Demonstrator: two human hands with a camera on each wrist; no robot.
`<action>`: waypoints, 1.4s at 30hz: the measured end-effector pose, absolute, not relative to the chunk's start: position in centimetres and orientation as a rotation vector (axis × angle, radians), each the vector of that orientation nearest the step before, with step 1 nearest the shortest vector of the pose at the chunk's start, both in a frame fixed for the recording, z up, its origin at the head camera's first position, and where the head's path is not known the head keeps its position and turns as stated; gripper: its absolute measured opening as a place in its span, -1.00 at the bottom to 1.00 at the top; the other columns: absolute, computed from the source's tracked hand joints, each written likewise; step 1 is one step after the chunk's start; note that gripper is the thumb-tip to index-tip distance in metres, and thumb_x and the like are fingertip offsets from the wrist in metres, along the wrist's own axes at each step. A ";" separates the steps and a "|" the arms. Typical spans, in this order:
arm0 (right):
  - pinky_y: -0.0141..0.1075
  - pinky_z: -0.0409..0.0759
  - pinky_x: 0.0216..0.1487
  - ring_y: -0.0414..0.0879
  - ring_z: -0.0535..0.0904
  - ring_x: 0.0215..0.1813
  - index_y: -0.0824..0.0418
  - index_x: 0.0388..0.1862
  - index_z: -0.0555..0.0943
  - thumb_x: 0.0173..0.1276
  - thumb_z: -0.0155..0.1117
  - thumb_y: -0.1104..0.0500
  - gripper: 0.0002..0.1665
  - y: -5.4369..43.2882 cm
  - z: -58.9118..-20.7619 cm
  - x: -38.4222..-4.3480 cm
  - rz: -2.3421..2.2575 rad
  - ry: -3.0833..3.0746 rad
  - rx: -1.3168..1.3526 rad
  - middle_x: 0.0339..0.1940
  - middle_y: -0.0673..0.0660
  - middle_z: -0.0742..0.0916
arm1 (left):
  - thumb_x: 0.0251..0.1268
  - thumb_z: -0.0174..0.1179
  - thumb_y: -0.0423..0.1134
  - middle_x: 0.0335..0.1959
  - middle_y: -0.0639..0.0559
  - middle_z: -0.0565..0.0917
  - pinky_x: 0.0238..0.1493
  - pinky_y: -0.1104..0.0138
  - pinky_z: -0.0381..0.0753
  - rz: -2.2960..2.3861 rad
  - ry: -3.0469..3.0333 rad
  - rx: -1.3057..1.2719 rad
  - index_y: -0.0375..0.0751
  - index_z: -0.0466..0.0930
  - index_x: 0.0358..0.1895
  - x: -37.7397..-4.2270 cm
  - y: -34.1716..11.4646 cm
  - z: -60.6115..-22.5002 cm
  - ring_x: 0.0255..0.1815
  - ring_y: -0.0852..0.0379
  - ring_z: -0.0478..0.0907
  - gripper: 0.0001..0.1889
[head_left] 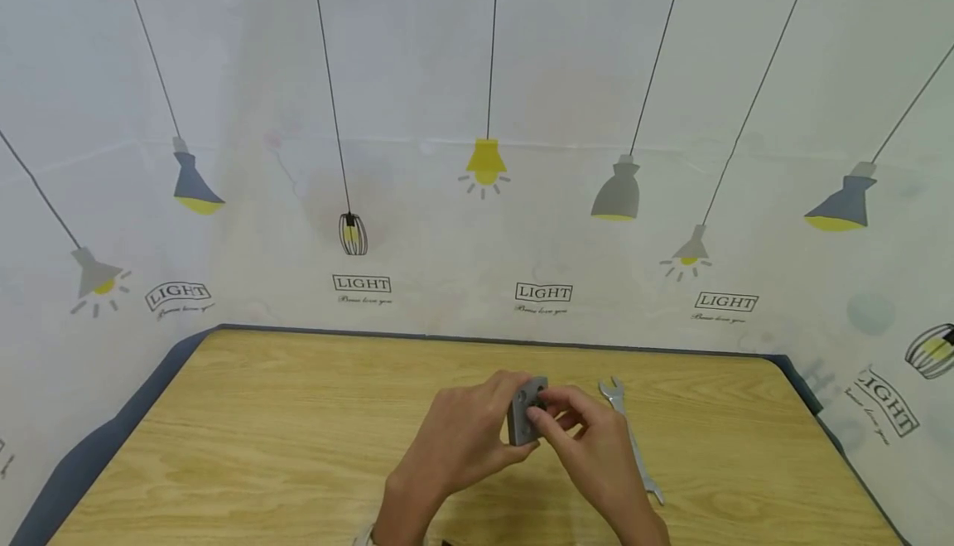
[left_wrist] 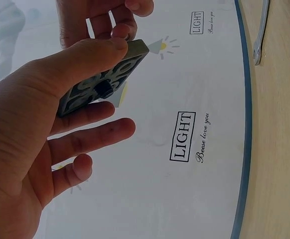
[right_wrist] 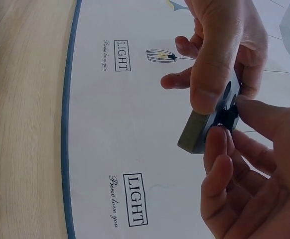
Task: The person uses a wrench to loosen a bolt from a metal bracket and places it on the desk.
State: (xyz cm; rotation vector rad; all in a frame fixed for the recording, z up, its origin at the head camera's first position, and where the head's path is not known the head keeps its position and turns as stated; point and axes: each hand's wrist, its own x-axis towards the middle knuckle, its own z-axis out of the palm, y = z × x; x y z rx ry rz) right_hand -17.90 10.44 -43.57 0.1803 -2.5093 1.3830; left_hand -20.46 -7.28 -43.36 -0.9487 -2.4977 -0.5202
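Note:
My left hand (head_left: 464,428) holds up a grey rectangular block (head_left: 518,426) with round holes, gripping it by its edges between thumb and fingers. A short black threaded-looking stub (left_wrist: 104,89) sticks out of the block's recessed, patterned face in the left wrist view. At the holed face, my right hand (head_left: 599,451) pinches a small black part (right_wrist: 228,118) between thumb and fingertips. The fingers partly cover that part, so whether it is a bolt head or a nut cannot be told. The block is tilted, above the table.
To the right of my hands, a silver open-end wrench (head_left: 632,438) lies on the light wooden table (head_left: 283,422). A dark blue edge (head_left: 373,332) borders the table. Behind it hangs a pale wall covering (head_left: 417,115) printed with lamps and lettering.

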 end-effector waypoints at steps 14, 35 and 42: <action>-0.40 0.57 -0.47 -0.31 0.63 -0.41 0.03 -0.20 0.74 0.20 0.48 0.23 -0.80 10.5 -43.6 -17.7 1.374 -2.462 0.276 -0.34 -0.05 0.72 | 0.01 0.48 0.09 -0.04 0.16 0.70 -0.47 0.54 0.46 -0.552 -2.540 -0.942 -0.05 0.50 0.17 -20.4 -7.4 -43.2 -0.52 0.45 0.41 -0.36; -0.40 0.54 -0.54 -0.31 0.59 -0.41 0.01 -0.17 0.75 0.13 0.49 0.37 -0.66 10.5 -43.8 -17.7 1.301 -2.426 0.381 -0.30 -0.08 0.69 | -0.01 0.49 0.06 -0.05 0.16 0.70 -0.47 0.54 0.46 -0.542 -2.524 -0.942 -0.06 0.49 0.14 -20.5 -7.5 -43.2 -0.51 0.43 0.45 -0.36; -0.40 0.54 -0.53 -0.31 0.59 -0.40 0.03 -0.09 0.75 0.16 0.48 0.33 -0.66 10.7 -43.6 -17.6 1.319 -2.444 0.387 -0.25 -0.04 0.70 | 0.00 0.49 0.07 -0.06 0.15 0.70 -0.48 0.54 0.46 -0.536 -2.523 -0.943 -0.06 0.49 0.15 -20.5 -7.5 -43.2 -0.50 0.43 0.47 -0.36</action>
